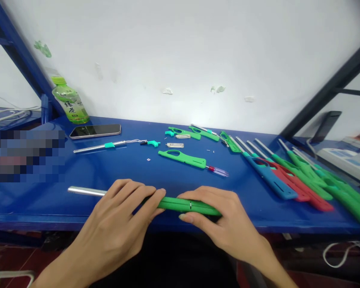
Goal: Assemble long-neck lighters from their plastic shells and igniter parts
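Note:
A green long-necked gas lighter is held level above the front of the blue table, its silver barrel pointing left. My left hand is closed around its front part, hiding the trigger area. Around the handle's right end my right hand is closed, thumb below and fingers above. Behind the hands lies an opened green handle shell, touching a screwdriver with a clear handle. A loose silver barrel with wires leads to a turquoise trigger.
Several blue, red and green lighters lie along the right. More green shell parts and small metal pieces are near the wall. A phone and a green tea bottle occupy the back left of the table.

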### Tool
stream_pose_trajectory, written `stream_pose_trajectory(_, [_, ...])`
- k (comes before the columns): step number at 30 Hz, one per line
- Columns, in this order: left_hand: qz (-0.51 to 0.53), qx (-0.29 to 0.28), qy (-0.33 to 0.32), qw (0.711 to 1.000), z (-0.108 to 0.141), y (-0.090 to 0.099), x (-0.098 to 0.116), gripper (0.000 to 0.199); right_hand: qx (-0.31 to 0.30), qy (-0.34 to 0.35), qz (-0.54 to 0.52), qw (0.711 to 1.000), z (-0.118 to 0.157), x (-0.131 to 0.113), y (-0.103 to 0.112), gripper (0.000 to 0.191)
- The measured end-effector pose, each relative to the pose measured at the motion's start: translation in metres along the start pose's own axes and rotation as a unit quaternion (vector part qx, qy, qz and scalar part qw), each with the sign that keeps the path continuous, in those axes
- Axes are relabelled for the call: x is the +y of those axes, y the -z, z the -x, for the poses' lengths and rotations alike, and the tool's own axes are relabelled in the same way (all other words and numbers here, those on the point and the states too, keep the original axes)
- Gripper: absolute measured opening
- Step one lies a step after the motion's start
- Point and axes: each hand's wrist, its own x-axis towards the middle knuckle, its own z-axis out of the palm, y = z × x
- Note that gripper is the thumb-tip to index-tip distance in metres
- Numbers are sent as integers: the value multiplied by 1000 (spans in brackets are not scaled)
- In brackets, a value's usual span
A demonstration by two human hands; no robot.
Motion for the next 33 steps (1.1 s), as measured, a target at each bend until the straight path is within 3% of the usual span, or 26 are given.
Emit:
stream_pose_trajectory(6, [-50,16,11,999,5,0,-2,21,-8,-92,-5,996,-2,1,6,29])
stream_pose_trajectory(9, [-49,7,18,999,8,-2,-3,24,-8,-109,-27,994,-2,1,5,19])
stream_pose_trajectory(13, [-23,13,26,999,6,-6,-3,30,48,-21,7,999,1,3,0,10])
stream_pose_trajectory(18, [4,-22,38,999,4,-7,-4,39,104,115,98,983,6,6,-8,18])
stream_pose_trajectory(23, [25,-16,58,998,9,-7,-5,22,84,128,99,983,6,6,-9,31])
stream_pose_trajectory(29, [53,-47,86,994,15,-7,-4,38,96,136,93,982,5,7,-9,22])
stream_pose_trajectory(33, [87,-20,60,994,14,-5,-7,27,87,145,83,982,6,8,-9,22])
